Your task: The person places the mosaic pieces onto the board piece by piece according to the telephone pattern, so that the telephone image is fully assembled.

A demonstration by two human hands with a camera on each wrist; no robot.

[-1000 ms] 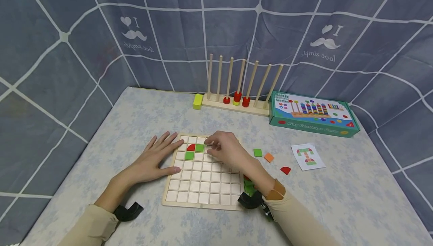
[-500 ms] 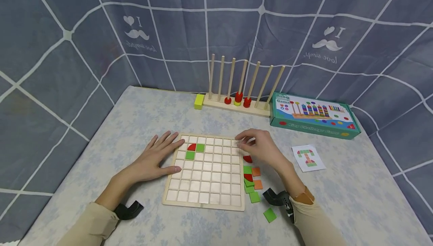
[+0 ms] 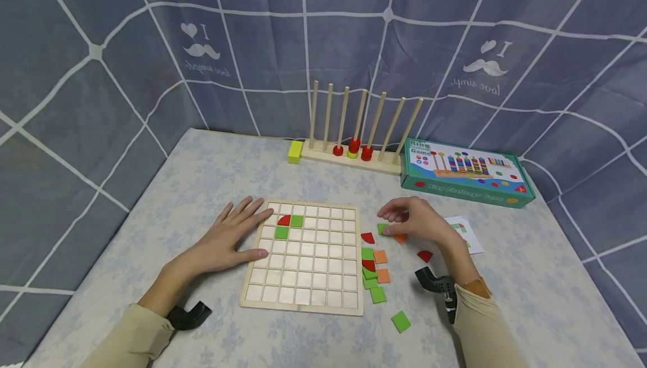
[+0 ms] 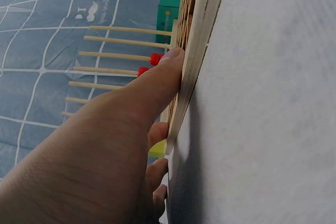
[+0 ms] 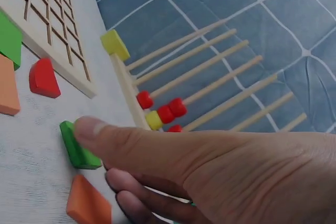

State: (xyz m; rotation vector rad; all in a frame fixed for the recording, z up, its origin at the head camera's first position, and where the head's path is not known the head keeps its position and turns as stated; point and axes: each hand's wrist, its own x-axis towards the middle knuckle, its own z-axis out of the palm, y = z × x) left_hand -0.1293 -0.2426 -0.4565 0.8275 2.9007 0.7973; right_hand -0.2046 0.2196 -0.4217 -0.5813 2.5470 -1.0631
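Observation:
My left hand (image 3: 229, 241) rests with spread fingers on the left edge of the wooden grid board (image 3: 300, 307); in the left wrist view its thumb (image 4: 163, 77) lies on the rim. Set in the board's upper left cells are a red quarter-circle tile (image 3: 285, 220) and two green square tiles, one beside it (image 3: 296, 221) and one below (image 3: 281, 232). My right hand (image 3: 422, 222) is right of the board, over a loose green square tile (image 5: 76, 148) on the table. Its thumb tip overlaps that tile in view; the index finger stands apart from the thumb. An orange tile (image 5: 86, 203) lies just beside.
Several loose green, orange and red tiles (image 3: 378, 295) lie along the board's right side. A pattern card (image 3: 475, 241) is partly behind my right forearm. At the back stand a peg rack (image 3: 328, 157) with red and yellow rings, a yellow block (image 3: 295, 152) and a game box (image 3: 467, 174).
My right hand has moved right, from over the board's upper cells to the loose green tile beside it. The left hand has stayed on the board's edge.

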